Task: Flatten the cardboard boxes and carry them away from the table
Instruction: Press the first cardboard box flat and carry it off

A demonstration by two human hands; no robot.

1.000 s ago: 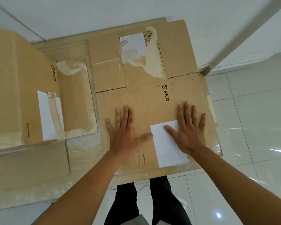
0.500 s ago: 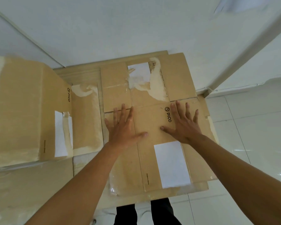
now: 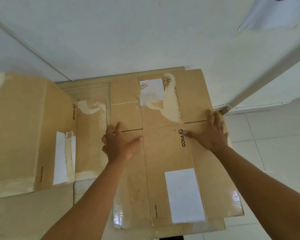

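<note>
Seen from above, we press a flattened cardboard box point(image 3: 170, 161) against the table point(image 3: 87, 86), its long axis running near to far, its PICO logo point(image 3: 181, 137) reading along that axis. A second box point(image 3: 24, 132), not yet flat, stands just to the left, touching it. Our left hand point(image 3: 119, 144) lies open at the flap seam on the left side; our right hand point(image 3: 210, 131) lies open at the far right edge, fingers spread, neither grasping anything. A white label point(image 3: 183, 194) sits near us.
</note>
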